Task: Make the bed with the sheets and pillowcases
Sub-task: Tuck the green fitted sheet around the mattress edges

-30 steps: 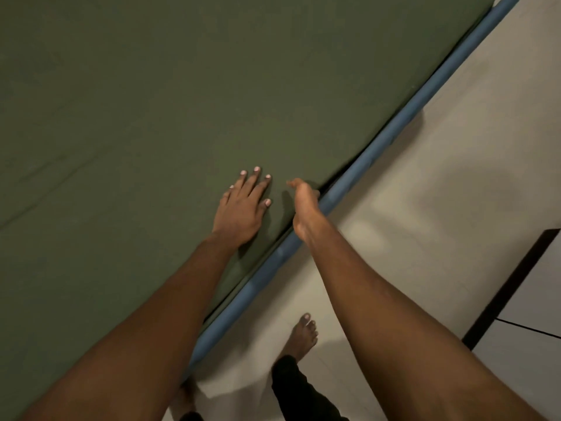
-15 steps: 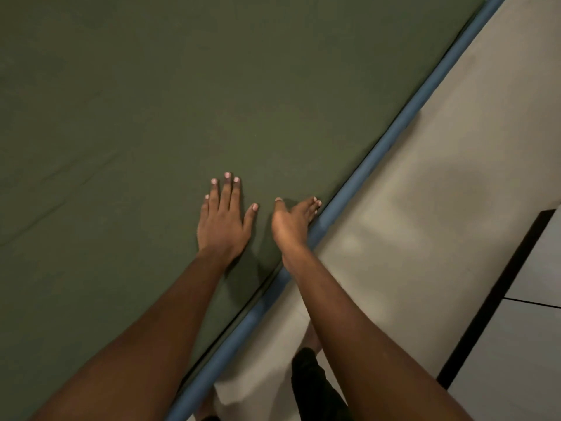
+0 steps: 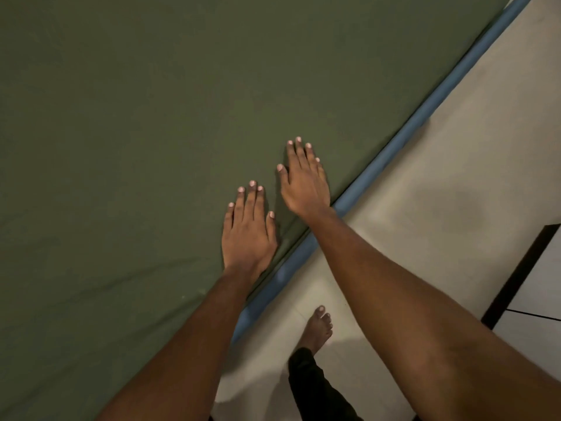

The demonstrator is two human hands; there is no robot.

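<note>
One dark olive-green fabric sheet [image 3: 151, 117] lay spread flat over the bed, and both of the person's bare hands rested palm down on it near its one visible edge. The left hand [image 3: 247, 235] lay flat with its four fingers [image 3: 252, 202] straight and close together, the thumb held slightly out toward the right hand. The right hand [image 3: 305, 185] lay just beyond and beside the left thumb, not touching it; its fingers [image 3: 299, 153] were also straight and pressed side by side, with its thumb a little apart on the side facing the left hand. Neither hand pinched or gathered any cloth. The sheet stretched far ahead of all ten fingertips and away past the left hand's little finger, where faint creases ran behind the knuckles toward the forearm. One rounded blue strip along the bed's edge [image 3: 394, 144] ran diagonally just outside the right hand's little finger and passed under the right wrist. Beyond that strip was the pale smooth floor [image 3: 455, 177], with one dark straight band [image 3: 516, 278] well apart from the right fingers. One bare foot [image 3: 317, 328] stood on the floor behind both hands, between the two forearms, with one black trouser leg [image 3: 312, 387] above it.
</note>
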